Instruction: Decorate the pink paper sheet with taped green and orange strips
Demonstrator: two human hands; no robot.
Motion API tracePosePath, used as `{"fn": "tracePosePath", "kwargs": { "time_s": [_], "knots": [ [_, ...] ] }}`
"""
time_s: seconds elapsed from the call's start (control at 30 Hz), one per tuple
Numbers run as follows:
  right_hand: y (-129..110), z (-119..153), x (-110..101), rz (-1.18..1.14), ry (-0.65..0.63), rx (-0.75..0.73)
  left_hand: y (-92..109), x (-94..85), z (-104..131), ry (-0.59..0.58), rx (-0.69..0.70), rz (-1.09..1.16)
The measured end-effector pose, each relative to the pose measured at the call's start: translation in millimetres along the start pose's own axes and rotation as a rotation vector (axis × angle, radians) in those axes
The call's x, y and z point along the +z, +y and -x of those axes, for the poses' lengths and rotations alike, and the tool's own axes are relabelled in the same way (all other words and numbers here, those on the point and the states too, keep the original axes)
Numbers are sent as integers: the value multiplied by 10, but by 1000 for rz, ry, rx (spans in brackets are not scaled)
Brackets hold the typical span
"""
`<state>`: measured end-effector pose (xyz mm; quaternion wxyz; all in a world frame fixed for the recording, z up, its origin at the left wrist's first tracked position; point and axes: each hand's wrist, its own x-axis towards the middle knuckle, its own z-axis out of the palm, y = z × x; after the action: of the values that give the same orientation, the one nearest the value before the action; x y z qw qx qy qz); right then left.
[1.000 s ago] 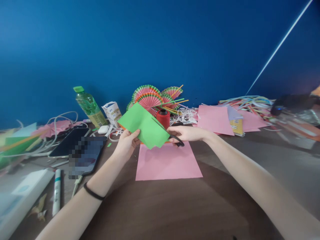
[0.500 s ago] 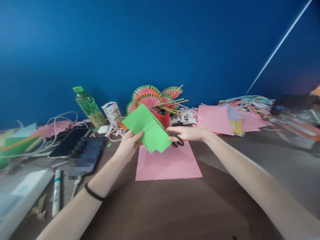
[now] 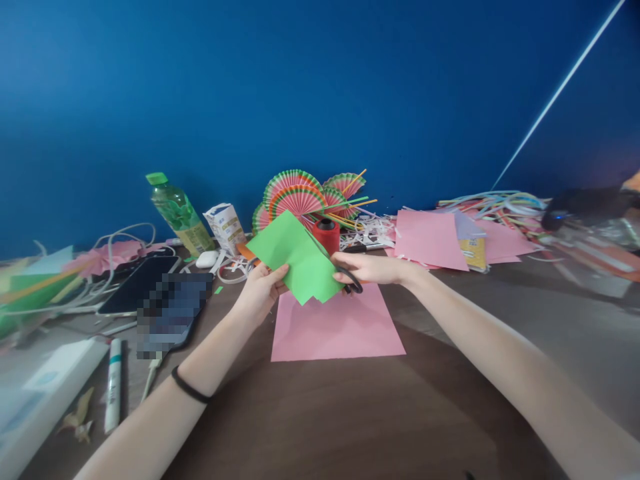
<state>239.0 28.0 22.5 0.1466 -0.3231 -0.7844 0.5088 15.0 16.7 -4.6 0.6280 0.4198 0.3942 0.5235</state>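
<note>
Grip closed, left hand [image 3: 261, 288] pinches green paper [image 3: 297, 260]; right's grip holds scissors [image 3: 354, 279] beside its edge.

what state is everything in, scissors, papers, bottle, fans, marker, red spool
scissors: in the right hand, blades mostly hidden, can't tell how far open
green paper: held up by the left hand, notched at its lower edge
pink sheet: flat on the table
green-capped bottle: cap on
paper fans: pleated, spread open
marker: lying down
red spool: upright
</note>
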Motion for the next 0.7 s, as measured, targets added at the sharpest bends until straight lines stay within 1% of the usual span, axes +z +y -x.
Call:
{"fn": "tracePosePath", "kwargs": {
  "time_s": [0.13, 0.3, 0.53, 0.7],
  "knots": [
    [16, -9, 2, 0, -4, 0, -10, 5, -10, 13, -13, 12],
    [45, -19, 6, 3, -5, -12, -16, -7, -19, 2, -6, 17],
    [81, -21, -18, 88, 7, -37, -7, -14, -6, -7, -6, 10],
    [94, -25, -27, 96, 2, -40, -3, -12, -3, -9, -15, 16]
  ]
}}
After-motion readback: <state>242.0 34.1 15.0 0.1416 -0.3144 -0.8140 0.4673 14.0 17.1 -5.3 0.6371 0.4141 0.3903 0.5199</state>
